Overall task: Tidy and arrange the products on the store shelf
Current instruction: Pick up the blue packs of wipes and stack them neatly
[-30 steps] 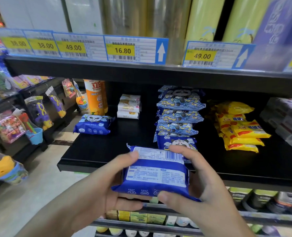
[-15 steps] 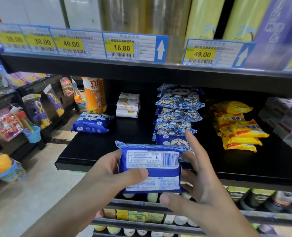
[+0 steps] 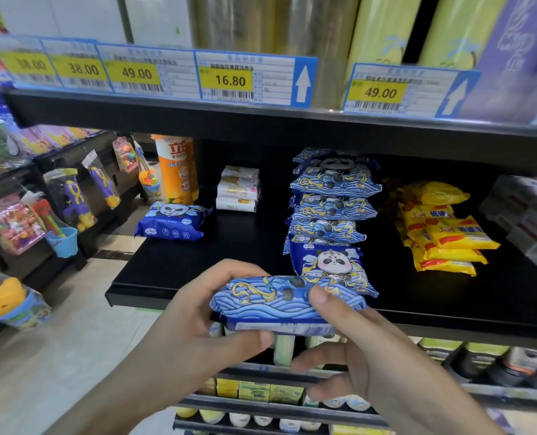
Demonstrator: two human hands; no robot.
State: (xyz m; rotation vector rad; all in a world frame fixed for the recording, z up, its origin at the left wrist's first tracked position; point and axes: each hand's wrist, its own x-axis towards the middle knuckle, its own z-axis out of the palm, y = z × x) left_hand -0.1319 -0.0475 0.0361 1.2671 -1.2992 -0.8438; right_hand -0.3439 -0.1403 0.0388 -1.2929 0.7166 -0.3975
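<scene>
I hold a blue panda-print packet (image 3: 276, 304) in front of the black shelf (image 3: 173, 271), its wave-patterned edge facing up. My left hand (image 3: 204, 328) grips its left end, thumb under, fingers behind. My right hand (image 3: 355, 350) holds the right end, with the index finger on top and the thumb below. Just behind it a row of the same blue packets (image 3: 330, 215) stands along the shelf, the front one (image 3: 326, 265) showing a panda face. One more blue packet (image 3: 171, 221) lies alone at the shelf's left.
Yellow packets (image 3: 439, 233) are piled to the right, white soap boxes (image 3: 238, 189) and an orange bottle (image 3: 176, 167) at the back left. Price tags (image 3: 229, 80) line the upper shelf. Toys hang on the left rack (image 3: 69, 196). Lower shelves hold small items (image 3: 254, 390).
The packet has turned from its white label side facing me to its patterned edge up. My right index finger now lies on top of it.
</scene>
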